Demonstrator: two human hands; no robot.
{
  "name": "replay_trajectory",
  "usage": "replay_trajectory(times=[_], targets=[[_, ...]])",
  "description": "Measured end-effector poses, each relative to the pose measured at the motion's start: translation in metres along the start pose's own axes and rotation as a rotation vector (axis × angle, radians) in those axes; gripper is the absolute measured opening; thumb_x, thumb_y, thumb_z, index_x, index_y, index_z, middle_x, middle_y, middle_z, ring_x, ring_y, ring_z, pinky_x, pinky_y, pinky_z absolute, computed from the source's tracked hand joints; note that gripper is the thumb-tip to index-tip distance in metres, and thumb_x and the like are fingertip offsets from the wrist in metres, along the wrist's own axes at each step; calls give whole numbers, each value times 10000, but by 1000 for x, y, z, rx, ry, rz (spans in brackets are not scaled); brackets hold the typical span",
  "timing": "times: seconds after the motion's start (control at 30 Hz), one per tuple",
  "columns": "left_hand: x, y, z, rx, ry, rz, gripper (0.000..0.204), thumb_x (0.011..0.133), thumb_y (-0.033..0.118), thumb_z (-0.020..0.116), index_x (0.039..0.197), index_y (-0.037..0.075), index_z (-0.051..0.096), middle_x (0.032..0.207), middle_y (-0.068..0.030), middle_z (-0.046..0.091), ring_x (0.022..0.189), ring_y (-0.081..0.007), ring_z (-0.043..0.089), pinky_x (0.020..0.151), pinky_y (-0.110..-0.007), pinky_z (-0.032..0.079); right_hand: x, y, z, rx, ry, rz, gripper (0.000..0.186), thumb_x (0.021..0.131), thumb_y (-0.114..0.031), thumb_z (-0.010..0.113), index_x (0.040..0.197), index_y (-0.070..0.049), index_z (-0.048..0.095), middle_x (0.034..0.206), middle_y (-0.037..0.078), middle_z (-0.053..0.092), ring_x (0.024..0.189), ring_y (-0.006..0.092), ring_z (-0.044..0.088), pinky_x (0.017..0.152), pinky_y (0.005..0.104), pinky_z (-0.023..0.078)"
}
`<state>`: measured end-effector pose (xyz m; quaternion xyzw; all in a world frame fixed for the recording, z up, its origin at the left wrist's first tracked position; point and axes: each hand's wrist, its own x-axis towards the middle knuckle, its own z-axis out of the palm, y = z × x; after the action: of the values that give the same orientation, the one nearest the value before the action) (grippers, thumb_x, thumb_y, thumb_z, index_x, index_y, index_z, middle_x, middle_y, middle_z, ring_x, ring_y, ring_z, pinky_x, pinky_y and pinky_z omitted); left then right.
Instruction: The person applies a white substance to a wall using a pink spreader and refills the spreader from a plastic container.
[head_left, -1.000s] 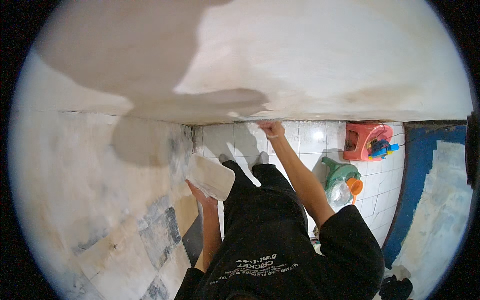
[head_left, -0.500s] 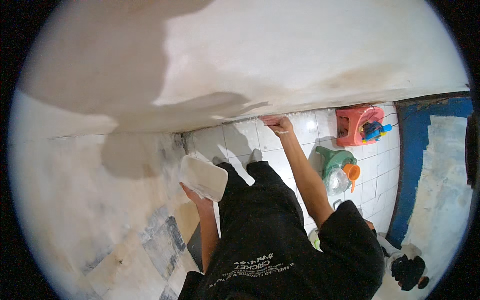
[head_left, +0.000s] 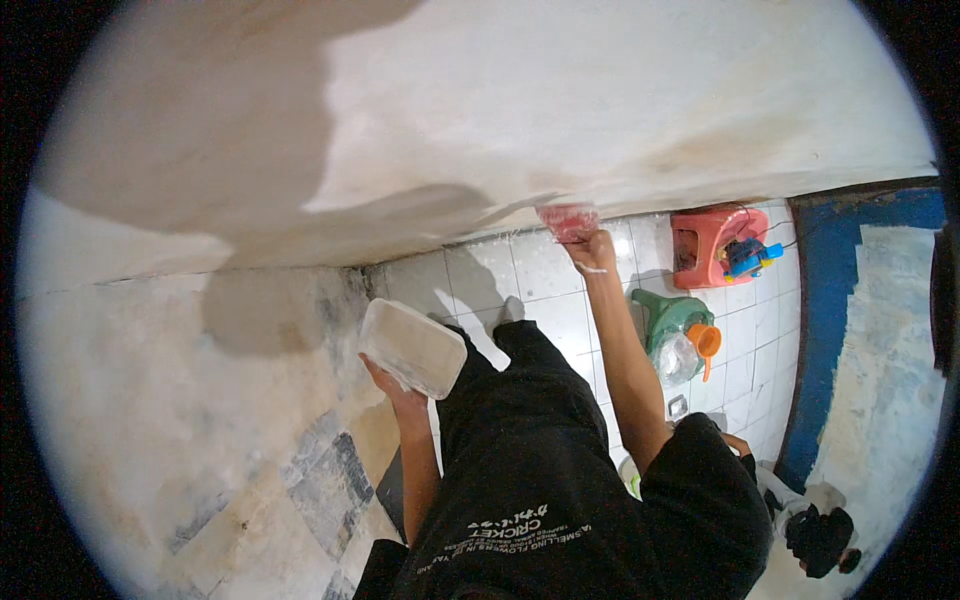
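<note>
My right hand (head_left: 593,254), arm stretched forward, grips a red spreader (head_left: 568,223) streaked with white paste. The spreader's blade is at the lower part of the pale wall (head_left: 600,110); whether it touches the wall I cannot tell. Some white smears show on that wrist. At the left, my left hand (head_left: 400,392) is closed round the side of a white rectangular tub (head_left: 420,345), held tilted in front of my legs. White residue lines the tub, and part of my left hand's fingers is hidden beneath it.
On the white tiled floor to the right stands a pink stool (head_left: 693,262) with a blue tool (head_left: 748,260) on it. Nearer is a green stool (head_left: 655,310) with an orange dipper (head_left: 704,341) and clear plastic (head_left: 674,360). Another person (head_left: 820,538) is at lower right.
My right hand has moved right and slightly nearer the wall with the spreader, whose smeared broad face now shows. The tub has shifted slightly right, turning more of its inside into view.
</note>
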<state>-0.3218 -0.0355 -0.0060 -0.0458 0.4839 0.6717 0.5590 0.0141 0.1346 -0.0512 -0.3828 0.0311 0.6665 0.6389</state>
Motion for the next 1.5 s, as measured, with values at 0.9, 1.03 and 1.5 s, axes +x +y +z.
replay_trajectory(times=[0.9,1.03,1.5], targets=[[-10,-100,93,-147,-584,-236,705,913,637,293,1376,111,369,1355,-129,457,1221,-326,463,1014,-473,402,-237,-23,111,-1768,-330,-652,208,858,-78,580,999,33,476,712,228,634,633,351,645,525,396,471],[-26,-111,112,-180,-610,-248,747,909,649,304,1357,56,370,1276,-139,505,1156,-277,517,980,-424,437,-222,-15,115,-2168,-225,-669,259,762,-58,592,957,48,457,658,278,592,644,458,604,586,509,492],[-71,-142,129,-9,-546,-352,676,955,572,259,1300,13,419,1206,-174,543,1098,-303,551,952,-432,453,-232,-50,71,-2185,-132,-673,351,746,-102,621,1039,45,496,733,273,610,691,465,599,636,516,494]])
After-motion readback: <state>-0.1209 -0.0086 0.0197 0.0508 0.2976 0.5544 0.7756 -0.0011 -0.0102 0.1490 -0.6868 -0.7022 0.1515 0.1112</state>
